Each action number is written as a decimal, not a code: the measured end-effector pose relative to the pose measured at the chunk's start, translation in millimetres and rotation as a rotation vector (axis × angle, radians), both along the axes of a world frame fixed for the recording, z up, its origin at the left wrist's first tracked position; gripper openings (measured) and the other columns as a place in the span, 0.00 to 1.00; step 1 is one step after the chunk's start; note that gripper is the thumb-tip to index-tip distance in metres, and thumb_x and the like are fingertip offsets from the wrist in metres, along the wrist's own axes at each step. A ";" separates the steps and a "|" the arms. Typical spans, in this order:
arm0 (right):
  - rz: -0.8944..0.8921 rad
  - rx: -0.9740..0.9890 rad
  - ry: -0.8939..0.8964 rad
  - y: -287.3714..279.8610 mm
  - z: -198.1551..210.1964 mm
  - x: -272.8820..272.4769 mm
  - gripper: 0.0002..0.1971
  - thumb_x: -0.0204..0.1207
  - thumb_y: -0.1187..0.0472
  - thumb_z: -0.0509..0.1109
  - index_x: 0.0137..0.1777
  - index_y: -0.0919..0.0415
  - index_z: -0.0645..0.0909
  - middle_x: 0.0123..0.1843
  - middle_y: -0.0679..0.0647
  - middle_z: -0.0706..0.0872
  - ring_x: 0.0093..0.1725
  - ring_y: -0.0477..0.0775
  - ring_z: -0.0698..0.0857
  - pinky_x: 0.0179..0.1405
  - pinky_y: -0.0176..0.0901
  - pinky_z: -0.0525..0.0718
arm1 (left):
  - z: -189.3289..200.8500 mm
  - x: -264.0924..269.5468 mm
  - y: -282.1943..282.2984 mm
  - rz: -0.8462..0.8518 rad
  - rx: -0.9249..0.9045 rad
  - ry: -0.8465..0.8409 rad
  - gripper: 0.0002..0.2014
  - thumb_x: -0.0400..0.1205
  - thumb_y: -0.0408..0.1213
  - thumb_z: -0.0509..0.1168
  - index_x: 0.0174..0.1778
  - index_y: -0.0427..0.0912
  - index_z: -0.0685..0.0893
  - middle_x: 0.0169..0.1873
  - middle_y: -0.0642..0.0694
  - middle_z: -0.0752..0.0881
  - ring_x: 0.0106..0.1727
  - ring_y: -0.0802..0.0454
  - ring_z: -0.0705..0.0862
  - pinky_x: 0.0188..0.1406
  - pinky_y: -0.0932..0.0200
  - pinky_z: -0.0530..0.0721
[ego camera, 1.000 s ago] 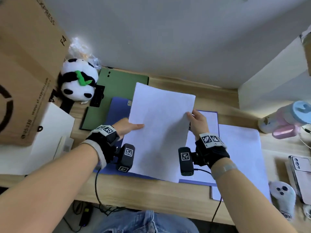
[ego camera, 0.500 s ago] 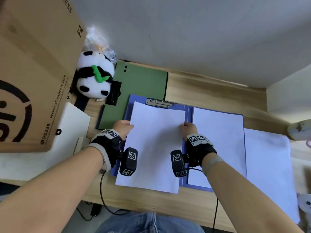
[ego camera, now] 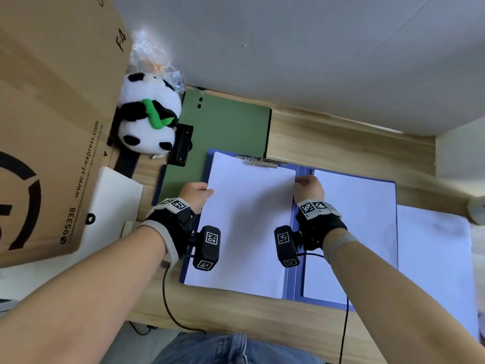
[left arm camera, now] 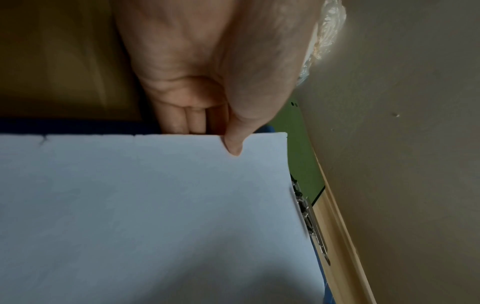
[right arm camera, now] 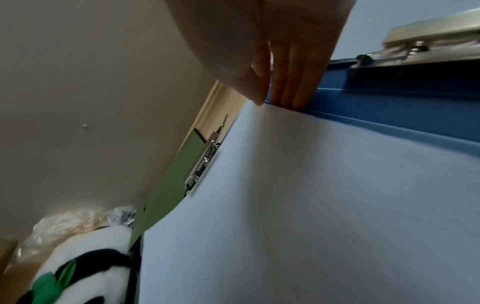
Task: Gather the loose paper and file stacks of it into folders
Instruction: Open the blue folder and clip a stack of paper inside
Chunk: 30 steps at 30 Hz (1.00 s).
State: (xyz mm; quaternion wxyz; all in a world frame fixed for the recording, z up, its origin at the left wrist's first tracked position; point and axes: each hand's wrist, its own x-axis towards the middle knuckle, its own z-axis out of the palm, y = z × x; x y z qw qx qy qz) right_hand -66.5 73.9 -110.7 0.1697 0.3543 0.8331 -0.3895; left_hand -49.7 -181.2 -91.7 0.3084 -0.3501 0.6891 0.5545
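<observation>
An open blue folder (ego camera: 298,258) lies on the desk, with a metal clip (ego camera: 259,161) at the top of its left half. A white paper stack (ego camera: 249,222) lies on that left half, its top edge at the clip. My left hand (ego camera: 196,191) pinches the stack's left edge, thumb (left arm camera: 233,144) on top and fingers underneath. My right hand (ego camera: 308,186) pinches the stack's right edge (right arm camera: 262,102) by the folder's spine. More white paper (ego camera: 354,227) lies on the folder's right half. Another loose paper stack (ego camera: 433,264) lies right of the folder.
A shut green folder (ego camera: 225,132) lies behind the blue one. A panda plush (ego camera: 148,119) and a large cardboard box (ego camera: 52,122) stand at the left, with a white sheet (ego camera: 112,206) beside the box. A wall runs behind the desk.
Both hands have lowered the raised paper stack onto the blue folder's left half and slid it up to the metal clip. The view has shifted left.
</observation>
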 end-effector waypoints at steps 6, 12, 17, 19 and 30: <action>-0.079 -0.166 0.075 -14.2 -3.9 -33.0 0.15 0.78 0.65 0.58 0.62 0.61 0.79 0.48 0.63 0.87 0.37 0.57 0.86 0.33 0.41 0.76 | -1.2 1.3 3.4 0.070 -0.055 -0.001 0.17 0.82 0.28 0.63 0.67 0.32 0.79 0.53 0.32 0.83 0.50 0.42 0.80 0.53 0.50 0.81; -0.150 -0.289 0.211 -30.2 -2.3 -50.9 0.08 0.80 0.64 0.59 0.50 0.60 0.80 0.30 0.50 0.82 0.27 0.46 0.80 0.27 0.34 0.77 | -3.5 -0.4 3.8 0.098 -0.046 -0.013 0.20 0.82 0.28 0.64 0.72 0.32 0.76 0.52 0.36 0.83 0.35 0.47 0.78 0.40 0.56 0.79; 0.042 -0.523 0.252 -48.1 15.7 -57.8 0.13 0.83 0.58 0.60 0.38 0.53 0.82 0.29 0.51 0.77 0.24 0.42 0.78 0.25 0.29 0.74 | -4.6 -0.9 2.8 0.115 -0.026 -0.043 0.20 0.81 0.29 0.65 0.71 0.33 0.76 0.41 0.40 0.82 0.43 0.43 0.78 0.47 0.52 0.77; 0.165 -0.491 0.239 -53.5 14.9 -62.7 0.14 0.82 0.55 0.62 0.42 0.59 0.86 0.29 0.50 0.75 0.23 0.38 0.76 0.24 0.23 0.73 | -4.5 -0.8 2.8 0.123 -0.019 -0.053 0.20 0.81 0.29 0.65 0.71 0.34 0.77 0.36 0.43 0.81 0.45 0.43 0.76 0.47 0.51 0.75; 0.416 -0.155 0.229 -71.3 1.9 -82.9 0.22 0.73 0.45 0.72 0.40 0.68 0.89 0.08 0.38 0.72 0.13 0.38 0.71 0.13 0.25 0.61 | -3.1 -3.2 1.8 0.071 -0.087 -0.049 0.22 0.81 0.33 0.66 0.72 0.35 0.76 0.69 0.39 0.80 0.68 0.42 0.80 0.71 0.52 0.74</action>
